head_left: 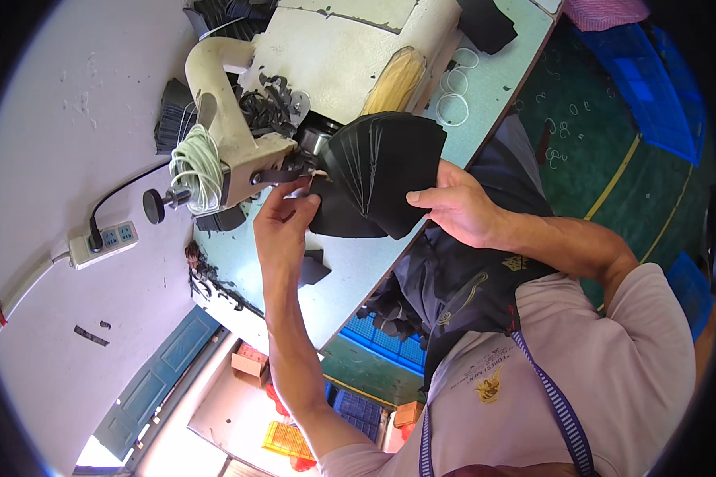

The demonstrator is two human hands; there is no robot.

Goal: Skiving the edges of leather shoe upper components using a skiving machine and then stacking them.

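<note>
We see the black pieces (410,155) fanned in 1 stack beside the head of the machine (219,87). The left hand (281,219) pinches their left edge; the right hand (463,208) clamps their right edge, thumb on top. Pale lines cross several layers, so we judge the work partly done; how many layers are left we cannot count. The right fingers are hidden underneath, and the machine's contact point is hard to make out.

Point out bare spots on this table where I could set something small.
Bare tabletop lies below the held black sheets in view, between a small black piece and the front edge; a strip runs between the white rings and that edge. It is crowded around the cream machine, with black scraps heaped beside it.
</note>
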